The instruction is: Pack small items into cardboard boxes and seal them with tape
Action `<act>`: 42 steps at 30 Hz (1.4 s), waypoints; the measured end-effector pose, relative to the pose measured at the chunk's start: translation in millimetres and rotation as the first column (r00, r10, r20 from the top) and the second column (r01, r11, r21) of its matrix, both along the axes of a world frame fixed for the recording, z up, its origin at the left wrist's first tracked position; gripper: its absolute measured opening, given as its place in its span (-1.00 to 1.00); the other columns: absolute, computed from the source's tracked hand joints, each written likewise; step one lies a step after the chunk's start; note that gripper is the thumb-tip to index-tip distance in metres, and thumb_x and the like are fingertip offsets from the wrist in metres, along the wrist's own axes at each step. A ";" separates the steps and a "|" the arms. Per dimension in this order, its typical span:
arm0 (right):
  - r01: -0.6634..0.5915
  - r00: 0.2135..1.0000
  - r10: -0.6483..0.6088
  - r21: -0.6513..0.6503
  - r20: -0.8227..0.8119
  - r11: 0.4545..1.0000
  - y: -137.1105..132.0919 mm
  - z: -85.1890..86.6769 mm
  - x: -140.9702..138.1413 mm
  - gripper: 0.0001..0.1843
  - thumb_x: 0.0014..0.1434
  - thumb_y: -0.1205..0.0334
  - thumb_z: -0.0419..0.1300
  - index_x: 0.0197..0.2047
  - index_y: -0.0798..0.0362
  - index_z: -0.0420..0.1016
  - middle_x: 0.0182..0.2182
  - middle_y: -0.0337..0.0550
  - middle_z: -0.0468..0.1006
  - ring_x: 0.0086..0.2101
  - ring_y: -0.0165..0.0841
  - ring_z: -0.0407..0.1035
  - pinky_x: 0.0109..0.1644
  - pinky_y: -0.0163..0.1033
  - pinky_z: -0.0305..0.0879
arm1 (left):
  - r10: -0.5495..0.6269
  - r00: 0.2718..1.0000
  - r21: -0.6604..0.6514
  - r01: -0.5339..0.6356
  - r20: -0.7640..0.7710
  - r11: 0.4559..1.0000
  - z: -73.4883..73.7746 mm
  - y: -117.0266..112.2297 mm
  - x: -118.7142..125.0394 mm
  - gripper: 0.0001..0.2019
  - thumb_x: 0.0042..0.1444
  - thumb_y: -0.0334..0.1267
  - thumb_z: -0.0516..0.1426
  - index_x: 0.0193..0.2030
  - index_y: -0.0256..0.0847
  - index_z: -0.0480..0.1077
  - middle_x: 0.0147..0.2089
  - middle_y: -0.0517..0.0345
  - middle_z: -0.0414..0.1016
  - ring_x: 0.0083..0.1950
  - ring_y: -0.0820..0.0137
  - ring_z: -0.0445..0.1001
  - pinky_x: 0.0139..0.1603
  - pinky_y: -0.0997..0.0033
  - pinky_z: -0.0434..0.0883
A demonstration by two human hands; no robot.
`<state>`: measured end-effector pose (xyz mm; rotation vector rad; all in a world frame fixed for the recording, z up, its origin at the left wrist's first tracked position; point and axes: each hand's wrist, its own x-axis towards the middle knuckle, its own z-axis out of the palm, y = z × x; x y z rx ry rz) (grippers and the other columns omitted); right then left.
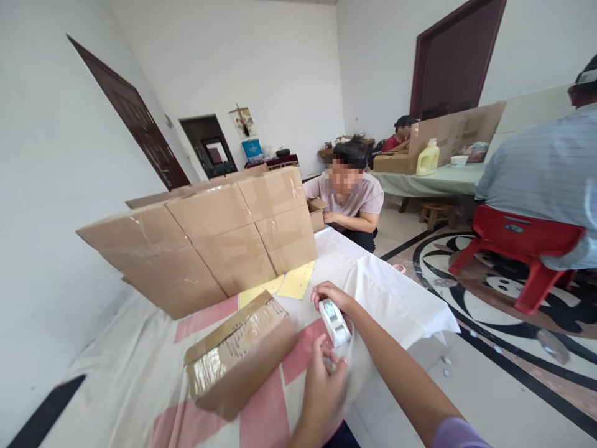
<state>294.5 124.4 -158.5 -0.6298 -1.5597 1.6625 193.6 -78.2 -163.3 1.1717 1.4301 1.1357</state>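
Note:
My right hand (333,296) is closed around the far end of a small white block-shaped object (334,323) with a shiny, pale greenish top; its exact kind is unclear. At its near end is my left hand (323,379), fingers bent and spread apart, partly blurred. Whether the left fingertips touch the object, I cannot tell. To the left of both hands lies a long brown cardboard box (242,354), clear tape shining along its top and end.
Stacked taped cartons (224,236) form a wall across the table's far side. A white, pink and yellow cloth (263,404) covers the table. Opposite crouches a person (354,199) beside an open carton. On the right, another person sits on a red chair (522,233).

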 end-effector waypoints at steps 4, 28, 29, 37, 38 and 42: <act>-0.016 0.999 0.017 -0.042 0.029 0.999 0.1 2.1 0.0 -0.65 0.10 0.03 0.16 -0.43 0.16 0.56 -0.63 -0.13 0.53 -0.59 -0.37 0.38 -0.48 -0.32 0.22 | -0.189 0.936 -0.278 0.275 0.298 0.920 17.4 6.9 -13.3 -0.23 -0.03 0.08 0.33 0.24 -0.20 0.18 -0.40 0.30 0.32 -0.55 0.58 0.10 -0.53 0.52 -0.02; -0.059 0.996 0.063 -0.063 0.069 0.996 12.1 -4.4 -1.9 -0.70 0.18 0.09 0.18 -0.31 0.19 0.58 -0.60 -0.13 0.56 -0.55 -0.32 0.45 -0.49 -0.32 0.32 | 0.183 0.710 -0.371 0.118 0.680 0.921 36.4 -13.7 20.7 -0.41 0.05 0.06 0.33 0.11 -0.23 0.35 -0.24 0.16 0.45 -0.56 0.69 0.11 -0.58 0.60 -0.05; -0.059 0.996 0.064 -0.063 0.070 0.996 11.8 -4.0 -1.9 -0.69 0.18 0.09 0.18 -0.31 0.19 0.58 -0.59 -0.12 0.56 -0.55 -0.32 0.45 -0.49 -0.32 0.31 | 0.199 0.690 -0.381 0.120 0.695 0.917 39.2 -11.5 20.7 -0.41 0.04 0.09 0.34 0.08 -0.23 0.36 -0.25 0.16 0.44 -0.56 0.68 0.11 -0.59 0.60 -0.06; -0.058 0.993 0.065 -0.066 0.099 0.996 10.3 -0.8 -2.7 -0.69 0.19 0.09 0.16 -0.31 0.17 0.58 -0.60 -0.13 0.56 -0.56 -0.34 0.43 -0.49 -0.32 0.30 | 0.334 0.569 -0.498 0.157 0.751 0.853 40.7 6.7 32.9 -0.40 0.16 0.21 0.21 0.12 -0.27 0.38 -0.38 0.24 0.38 -0.64 0.69 0.04 -0.64 0.62 -0.07; -0.057 0.993 0.064 -0.067 0.104 0.996 10.6 -1.0 -2.8 -0.69 0.19 0.09 0.16 -0.31 0.17 0.57 -0.60 -0.13 0.56 -0.56 -0.33 0.43 -0.49 -0.32 0.30 | 0.333 0.589 -0.502 0.147 0.736 0.852 39.0 8.2 35.8 -0.42 0.19 0.19 0.19 0.13 -0.27 0.39 -0.39 0.23 0.39 -0.64 0.69 0.04 -0.64 0.62 -0.07; -0.058 0.991 0.065 -0.068 0.113 0.996 11.9 -2.4 -3.1 -0.70 0.19 0.09 0.16 -0.30 0.16 0.57 -0.59 -0.14 0.56 -0.54 -0.32 0.44 -0.48 -0.31 0.30 | 0.313 0.671 -0.497 0.096 0.672 0.863 36.1 12.4 45.6 -0.54 0.29 0.06 0.11 0.14 -0.25 0.42 -0.19 0.01 0.57 -0.62 0.66 0.21 -0.60 0.59 0.04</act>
